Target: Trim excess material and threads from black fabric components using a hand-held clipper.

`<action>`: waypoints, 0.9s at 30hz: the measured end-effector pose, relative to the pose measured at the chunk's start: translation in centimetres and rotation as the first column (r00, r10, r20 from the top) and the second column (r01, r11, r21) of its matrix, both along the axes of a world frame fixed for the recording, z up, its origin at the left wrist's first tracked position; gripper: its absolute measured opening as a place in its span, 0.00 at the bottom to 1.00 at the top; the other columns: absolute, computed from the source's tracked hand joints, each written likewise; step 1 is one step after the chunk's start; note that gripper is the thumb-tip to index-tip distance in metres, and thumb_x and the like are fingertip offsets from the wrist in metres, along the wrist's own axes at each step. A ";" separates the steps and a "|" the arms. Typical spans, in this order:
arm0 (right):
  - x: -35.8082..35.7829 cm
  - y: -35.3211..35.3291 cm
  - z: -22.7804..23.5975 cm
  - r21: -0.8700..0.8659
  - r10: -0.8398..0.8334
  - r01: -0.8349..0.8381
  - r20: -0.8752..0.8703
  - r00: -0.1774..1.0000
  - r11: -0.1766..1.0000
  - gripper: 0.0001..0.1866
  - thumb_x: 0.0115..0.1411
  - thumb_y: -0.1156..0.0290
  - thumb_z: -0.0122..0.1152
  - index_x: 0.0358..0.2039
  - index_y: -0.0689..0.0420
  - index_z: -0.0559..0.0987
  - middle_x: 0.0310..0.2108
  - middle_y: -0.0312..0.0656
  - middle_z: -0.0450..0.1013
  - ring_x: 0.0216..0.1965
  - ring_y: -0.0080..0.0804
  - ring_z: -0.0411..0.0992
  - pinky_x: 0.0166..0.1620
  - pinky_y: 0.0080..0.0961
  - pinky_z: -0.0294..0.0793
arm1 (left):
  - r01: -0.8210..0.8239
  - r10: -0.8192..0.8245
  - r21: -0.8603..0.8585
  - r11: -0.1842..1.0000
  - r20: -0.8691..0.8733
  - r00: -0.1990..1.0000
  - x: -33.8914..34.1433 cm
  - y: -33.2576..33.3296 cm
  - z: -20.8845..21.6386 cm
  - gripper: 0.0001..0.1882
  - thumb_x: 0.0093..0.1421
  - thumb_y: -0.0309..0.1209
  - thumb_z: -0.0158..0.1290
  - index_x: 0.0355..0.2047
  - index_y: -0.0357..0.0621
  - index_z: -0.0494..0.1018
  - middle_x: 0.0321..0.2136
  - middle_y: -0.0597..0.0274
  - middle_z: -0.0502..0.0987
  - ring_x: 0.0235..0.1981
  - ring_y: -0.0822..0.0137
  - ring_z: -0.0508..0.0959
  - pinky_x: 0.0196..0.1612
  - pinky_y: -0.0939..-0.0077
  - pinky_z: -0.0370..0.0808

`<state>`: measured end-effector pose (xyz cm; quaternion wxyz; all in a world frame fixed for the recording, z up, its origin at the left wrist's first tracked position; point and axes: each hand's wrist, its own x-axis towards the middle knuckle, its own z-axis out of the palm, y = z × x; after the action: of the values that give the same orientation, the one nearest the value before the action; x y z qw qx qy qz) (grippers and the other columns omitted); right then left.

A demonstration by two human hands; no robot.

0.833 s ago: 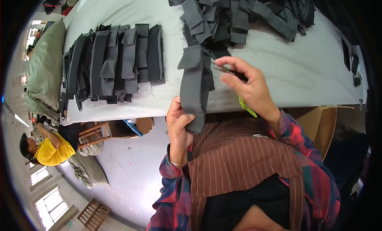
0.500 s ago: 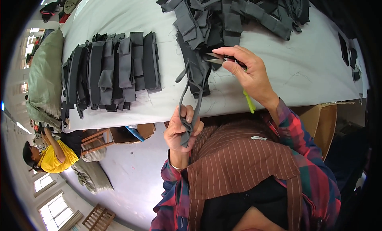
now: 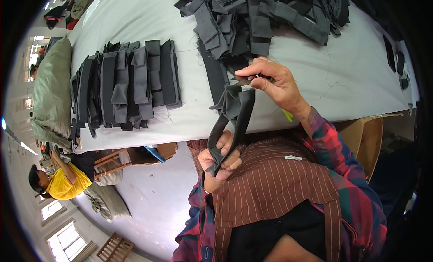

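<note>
Over the edge of the white table (image 3: 306, 77), a looped dark cloth strip (image 3: 242, 115) is pinched by the left hand (image 3: 221, 157); near its upper end, scissors (image 3: 242, 82) are gripped by the right hand (image 3: 280, 84). Beyond, heaped strips (image 3: 259, 23); leftward, a row of strips (image 3: 126, 84).

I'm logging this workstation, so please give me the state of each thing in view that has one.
Left hand: closed on the strip
Right hand: closed on the snips
Dark gray strip: held, bent into a loop
Snips: held at the strip's upper end; blades unclear
Strips at left: lying in a row
Strips at top: heaped loosely
Green sack: bulging
White table cover: wrinkled
</note>
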<state>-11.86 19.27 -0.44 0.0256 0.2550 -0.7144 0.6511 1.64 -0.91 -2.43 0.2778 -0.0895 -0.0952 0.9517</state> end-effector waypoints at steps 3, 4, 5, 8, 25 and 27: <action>-0.4 0.2 -0.1 -0.059 0.044 -0.042 0.033 0.998 0.997 0.11 0.56 0.72 0.60 0.41 0.55 0.80 0.28 0.32 0.72 0.30 0.23 0.65 0.37 0.19 0.65 | 0.052 -0.052 0.014 0.999 -0.005 0.999 0.1 -0.1 -0.4 0.11 0.47 0.25 0.50 0.28 0.45 0.59 0.24 0.63 0.63 0.14 0.71 0.58 0.21 0.75 0.55; -0.4 0.4 0.1 -0.078 0.060 -0.055 0.062 0.996 0.995 0.11 0.56 0.74 0.60 0.41 0.55 0.80 0.28 0.32 0.72 0.30 0.22 0.65 0.37 0.18 0.64 | 0.090 -0.090 0.011 0.996 -0.015 0.996 0.1 -0.2 -0.6 0.11 0.47 0.25 0.50 0.29 0.45 0.59 0.25 0.63 0.63 0.14 0.71 0.58 0.20 0.75 0.55; -0.5 0.6 0.3 -0.097 0.076 -0.068 0.091 0.993 0.993 0.11 0.55 0.75 0.60 0.41 0.55 0.80 0.28 0.32 0.72 0.30 0.21 0.64 0.36 0.17 0.64 | 0.091 -0.091 0.011 0.996 -0.017 0.996 0.1 -0.2 -0.7 0.11 0.47 0.25 0.50 0.29 0.45 0.59 0.25 0.63 0.63 0.14 0.71 0.58 0.20 0.75 0.55; -0.5 1.4 1.2 -0.034 0.107 -0.106 0.059 0.992 0.994 0.11 0.54 0.76 0.61 0.40 0.54 0.81 0.28 0.31 0.72 0.30 0.23 0.65 0.36 0.19 0.65 | 0.089 -0.090 0.060 0.994 0.024 0.996 0.3 -0.1 -0.9 0.12 0.46 0.26 0.50 0.28 0.46 0.58 0.24 0.63 0.62 0.13 0.72 0.56 0.20 0.75 0.55; 0.7 0.9 1.1 0.025 0.100 -0.098 -0.139 0.985 0.995 0.13 0.49 0.80 0.62 0.37 0.56 0.81 0.28 0.36 0.74 0.30 0.31 0.68 0.36 0.25 0.64 | 0.160 -0.158 0.031 0.987 -0.042 0.986 0.5 0.1 -0.9 0.12 0.46 0.26 0.50 0.30 0.44 0.60 0.25 0.63 0.63 0.15 0.71 0.59 0.21 0.75 0.58; 0.7 0.8 1.2 0.031 0.088 -0.085 -0.153 0.984 0.996 0.13 0.49 0.81 0.62 0.37 0.56 0.81 0.28 0.37 0.74 0.29 0.31 0.67 0.36 0.25 0.64 | 0.166 -0.165 0.026 0.986 -0.053 0.985 0.4 0.1 -1.0 0.12 0.46 0.26 0.50 0.30 0.44 0.60 0.25 0.63 0.63 0.15 0.70 0.59 0.21 0.75 0.59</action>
<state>-11.12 20.08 0.74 0.0492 0.3356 -0.7066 0.6211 2.09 -0.84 -3.38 0.3596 -0.0688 -0.0948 0.9257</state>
